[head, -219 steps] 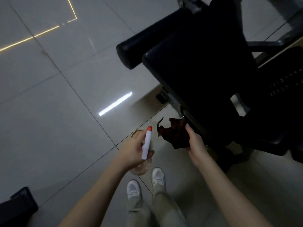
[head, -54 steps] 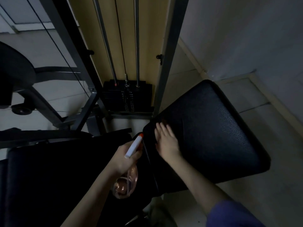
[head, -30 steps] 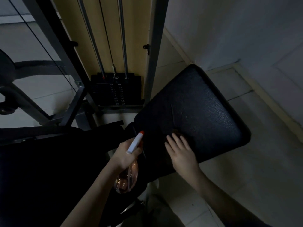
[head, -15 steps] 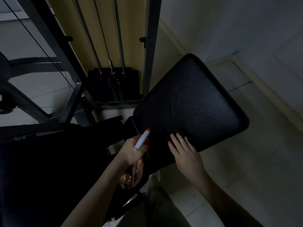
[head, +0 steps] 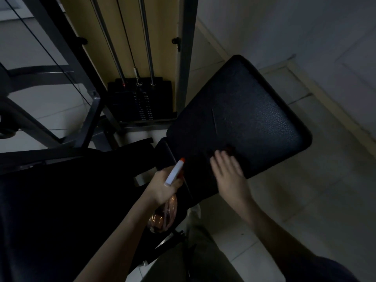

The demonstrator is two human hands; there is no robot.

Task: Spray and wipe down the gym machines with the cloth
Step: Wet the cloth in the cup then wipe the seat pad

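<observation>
The cloth (head: 231,149) lies on the black pad (head: 248,119), almost all of it hidden under the right hand (head: 227,173). Only a dark red edge shows past the fingertips. That hand lies flat with the fingers straight and together, pressing down on the cloth rather than gripping it. The cloth looks thin, soft and light, so it will likely bunch or slide out from under the palm unless the pressure stays even. A flat palm over its middle seems the best hold.

The left hand (head: 162,186) is curled round the neck of the spray bottle (head: 162,216), whose white nozzle with an orange tip points toward the pad. The clear body hangs below the fist. It looks like light, rigid plastic, and it may be slippery if wet.

The pad is tilted and has a pebbled, leather-like skin. It probably gives some drag, less where the spray sits, though no wet patch can be made out in this dim light.

Behind the pad stand a weight stack (head: 140,102) and 2 steel rods (head: 146,37). A pale tiled floor (head: 305,200) meets a grey wall (head: 284,27) close on the right.
</observation>
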